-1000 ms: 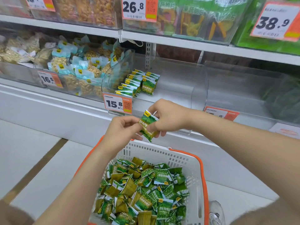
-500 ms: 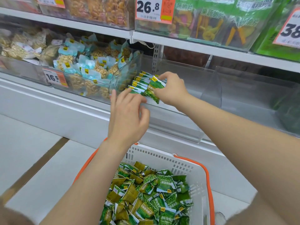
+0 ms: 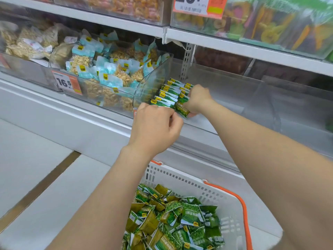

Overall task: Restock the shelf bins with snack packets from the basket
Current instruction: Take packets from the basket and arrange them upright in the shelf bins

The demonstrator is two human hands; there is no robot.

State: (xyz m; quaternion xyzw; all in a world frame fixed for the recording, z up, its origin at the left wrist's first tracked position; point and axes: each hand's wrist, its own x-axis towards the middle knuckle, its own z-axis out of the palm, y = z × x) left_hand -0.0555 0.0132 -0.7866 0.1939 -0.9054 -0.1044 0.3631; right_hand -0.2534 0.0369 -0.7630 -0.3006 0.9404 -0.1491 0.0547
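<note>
**Green packet going in at the front of the second row**

From my seat I see both hands up at the clear bin [image 3: 234,98] on the lower shelf. The right hand [image 3: 198,100] grips one green packet [image 3: 182,109], fingers curled round its right edge. The packet stands on end with its printed face toward the camera. Its long axis runs up and down, the top leaning back into the bin and the bottom corner close to the bin's front lip.

Just to its left, a row of packets [image 3: 167,94] stands on edge along the bin's left wall. The row runs from the front lip toward the back, with each yellow logo at the upper left corner.

The left hand [image 3: 155,130] sits at the front end of that row with its fingers curled. I cannot tell whether it pinches anything or only touches the packet's edge.

Below the arms, the white basket [image 3: 225,201] with orange handles holds a heap of loose packets [image 3: 173,219] lying at all angles. The neighbouring bin [image 3: 108,73] to the left holds blue-topped nut bags and carries a price tag [image 3: 66,83].
</note>
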